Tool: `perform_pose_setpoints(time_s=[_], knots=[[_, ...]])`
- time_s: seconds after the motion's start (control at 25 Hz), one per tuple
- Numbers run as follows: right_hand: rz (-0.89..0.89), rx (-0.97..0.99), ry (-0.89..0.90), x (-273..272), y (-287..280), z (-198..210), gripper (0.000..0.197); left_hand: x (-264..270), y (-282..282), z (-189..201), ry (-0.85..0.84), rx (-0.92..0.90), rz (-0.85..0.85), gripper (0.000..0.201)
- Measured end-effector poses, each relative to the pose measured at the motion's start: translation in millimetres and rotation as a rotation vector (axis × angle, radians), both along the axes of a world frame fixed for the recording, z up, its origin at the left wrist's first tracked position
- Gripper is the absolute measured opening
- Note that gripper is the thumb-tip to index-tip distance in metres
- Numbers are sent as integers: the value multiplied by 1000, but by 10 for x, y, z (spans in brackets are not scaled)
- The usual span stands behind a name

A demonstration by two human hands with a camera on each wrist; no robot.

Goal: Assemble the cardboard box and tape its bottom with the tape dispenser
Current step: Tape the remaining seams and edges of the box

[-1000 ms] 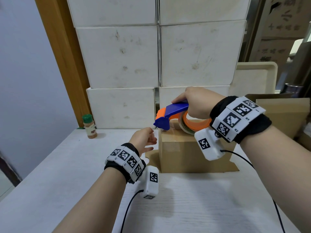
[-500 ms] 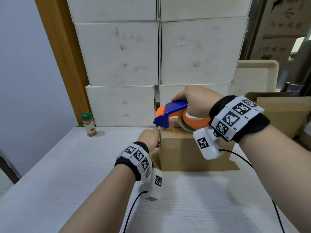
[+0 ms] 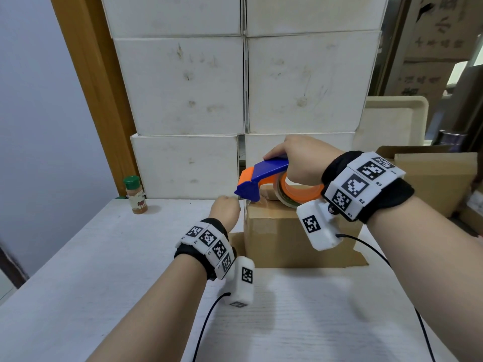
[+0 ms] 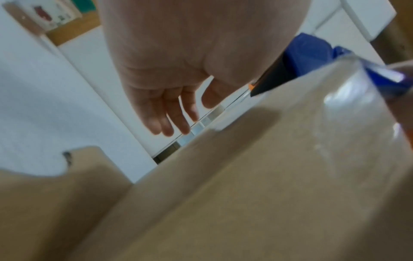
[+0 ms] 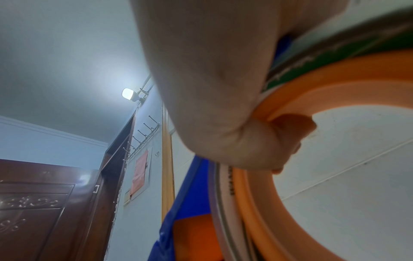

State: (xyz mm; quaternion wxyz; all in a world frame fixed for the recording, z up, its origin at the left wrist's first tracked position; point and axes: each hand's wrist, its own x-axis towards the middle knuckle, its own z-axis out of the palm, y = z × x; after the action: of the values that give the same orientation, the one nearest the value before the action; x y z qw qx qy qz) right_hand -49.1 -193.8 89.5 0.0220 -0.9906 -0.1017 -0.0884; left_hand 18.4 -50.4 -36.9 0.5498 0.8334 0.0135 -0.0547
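Brown cardboard box (image 3: 295,236) standing on the white wood-grain bench (image 3: 104,296), its flaps splayed flat on the bench surface around its base, at the centre of the head view. The right hand (image 3: 300,160) grips the blue-and-orange plastic tape dispenser (image 3: 264,178), fingers curled through the orange ring that carries the tape roll; the dispenser sits over the box top with its blue nose at the box's 9 o'clock edge. A strip of clear tape (image 4: 357,113) runs from the nose over that edge and lies on the cardboard. The left hand (image 3: 225,210) is just beside the box's upper 9 o'clock corner, directly under the dispenser nose; the left wrist view shows its fingers (image 4: 170,121) straight and loosely together, holding nothing. A small spice jar with a green cap (image 3: 135,194) stands at 10 o'clock near the bench's far edge, well apart from the box. Stacked white cartons (image 3: 183,87) form the backdrop at 12 o'clock; further brown cartons (image 3: 439,176) lie at 3 o'clock.
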Motion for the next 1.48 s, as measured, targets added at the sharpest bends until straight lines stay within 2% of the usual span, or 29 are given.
perform_pose_setpoints(time_s=[0.08, 0.2, 0.32, 0.4, 0.52, 0.56, 0.68, 0.8, 0.84, 1.0, 1.08, 1.48], knots=[[0, -1, -2, 1, 4, -1, 58, -22, -64, 60, -20, -50, -19, 23], [-3, 8, 1, -9, 5, -5, 57, -66, -90, -24, -79, 26, -36, 26], [4, 5, 0, -10, -10, -2, 55, -43, -51, -75, -37, -7, -20, 18], [3, 12, -6, -7, -11, -5, 55, -35, -6, -25, -7, -173, -33, 24], [2, 22, -9, 6, -12, -10, 55, -60, 63, 23, 61, -571, -151, 56], [2, 25, -6, 12, -9, -12, 55, -64, 47, 2, 49, -588, -198, 61], [5, 31, -1, 28, -10, -14, 55, -156, 23, 20, -15, -392, -311, 48], [0, 37, -4, 42, -11, -18, 55, -181, 54, -82, -51, -274, -482, 83], [0, 40, -4, 43, -11, -17, 55, -205, 68, -82, -71, -223, -500, 89], [4, 53, 0, 36, -9, -12, 57, -215, 42, -65, -163, -80, -456, 100], [4, 54, 4, 30, -11, -6, 58, -171, 60, -93, -189, -53, -421, 99], [6, 15, 41, 65, -17, 18, 63, -102, 193, -144, -230, -70, -392, 102]])
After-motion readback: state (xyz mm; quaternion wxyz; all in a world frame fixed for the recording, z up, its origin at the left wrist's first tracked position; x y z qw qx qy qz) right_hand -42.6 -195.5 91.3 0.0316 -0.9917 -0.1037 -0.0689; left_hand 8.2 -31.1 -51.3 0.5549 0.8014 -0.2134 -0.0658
